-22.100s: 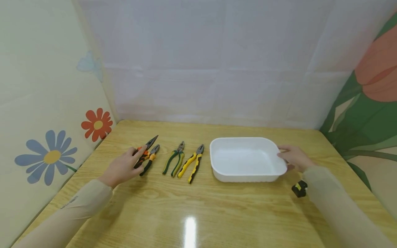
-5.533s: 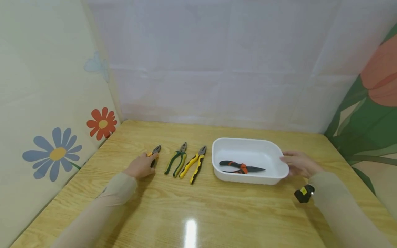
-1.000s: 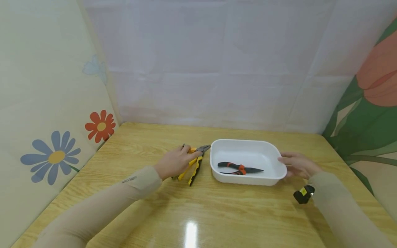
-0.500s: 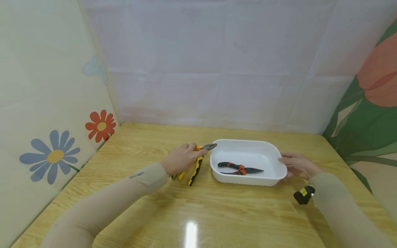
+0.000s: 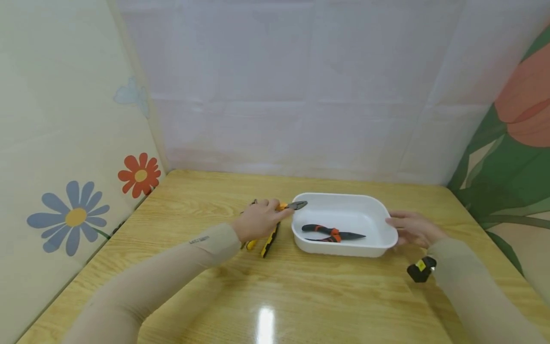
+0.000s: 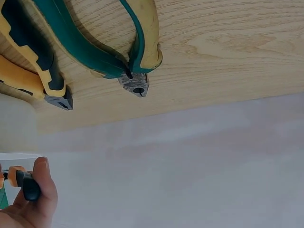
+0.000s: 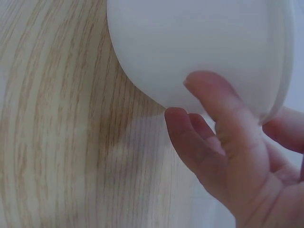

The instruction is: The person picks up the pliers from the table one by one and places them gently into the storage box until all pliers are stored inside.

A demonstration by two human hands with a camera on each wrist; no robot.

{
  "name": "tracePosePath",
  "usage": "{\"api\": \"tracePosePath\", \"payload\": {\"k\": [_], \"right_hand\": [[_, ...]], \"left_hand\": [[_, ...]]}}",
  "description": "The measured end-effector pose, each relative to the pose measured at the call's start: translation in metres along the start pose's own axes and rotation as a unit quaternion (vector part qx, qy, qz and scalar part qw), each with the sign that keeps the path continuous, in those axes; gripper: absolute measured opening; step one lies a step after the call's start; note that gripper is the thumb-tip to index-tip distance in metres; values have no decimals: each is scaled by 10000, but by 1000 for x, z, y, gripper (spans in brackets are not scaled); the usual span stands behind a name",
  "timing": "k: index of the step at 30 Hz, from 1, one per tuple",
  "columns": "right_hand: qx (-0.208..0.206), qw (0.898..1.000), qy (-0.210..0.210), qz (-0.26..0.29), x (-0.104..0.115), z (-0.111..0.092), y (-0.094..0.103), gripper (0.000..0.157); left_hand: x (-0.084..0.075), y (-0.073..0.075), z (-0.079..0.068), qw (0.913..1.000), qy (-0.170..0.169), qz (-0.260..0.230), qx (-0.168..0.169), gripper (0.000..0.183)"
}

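In the head view my left hand (image 5: pixel 258 220) holds combination pliers (image 5: pixel 297 205) with orange-and-black handles; their grey jaws reach over the left rim of a white plastic tray (image 5: pixel 343 252). The left wrist view shows the thumb and fingers round the black handle end (image 6: pixel 31 186). My right hand (image 5: pixel 414 229) grips the tray's right end, with fingers against its outer wall in the right wrist view. Inside the tray lie black-and-red long-nose pliers (image 5: pixel 334 232). Beneath the left hand, yellow-and-black pliers (image 5: pixel 270 242) and green-handled pliers (image 6: pixel 88 45) lie on the table, partly hidden in the head view.
A small black object with a yellow patch (image 5: pixel 421 269) is beside the right sleeve. The wooden table (image 5: pixel 326 301) ends at a pale cloth backdrop (image 5: pixel 283 129), with flower-printed panels on both sides.
The orange-and-black pliers, on the table at the left 5.5 s ago, have moved right in my left hand, to above the tray's rim. The long-nose pliers went into the tray earlier. The right hand stays.
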State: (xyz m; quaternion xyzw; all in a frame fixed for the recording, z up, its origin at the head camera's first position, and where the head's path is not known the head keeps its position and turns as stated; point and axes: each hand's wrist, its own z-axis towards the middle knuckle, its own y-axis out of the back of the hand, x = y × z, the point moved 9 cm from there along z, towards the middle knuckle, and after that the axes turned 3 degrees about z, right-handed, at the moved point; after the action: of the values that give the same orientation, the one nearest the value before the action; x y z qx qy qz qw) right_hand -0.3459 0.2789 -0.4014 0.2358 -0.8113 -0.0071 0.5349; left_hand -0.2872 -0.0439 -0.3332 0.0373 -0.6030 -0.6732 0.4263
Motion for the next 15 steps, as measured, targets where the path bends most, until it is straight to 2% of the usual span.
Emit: {"api": "tracePosePath", "payload": {"k": [8,15], "right_hand": [[18,10000,-29,19,-1,2,1,67],[9,10000,2,-8,-1,2,1,65]], "left_hand": [[-4,-6,10,9996,-131,-54,232,44],[-8,-12,14,9994,-327,25,106,42]]}}
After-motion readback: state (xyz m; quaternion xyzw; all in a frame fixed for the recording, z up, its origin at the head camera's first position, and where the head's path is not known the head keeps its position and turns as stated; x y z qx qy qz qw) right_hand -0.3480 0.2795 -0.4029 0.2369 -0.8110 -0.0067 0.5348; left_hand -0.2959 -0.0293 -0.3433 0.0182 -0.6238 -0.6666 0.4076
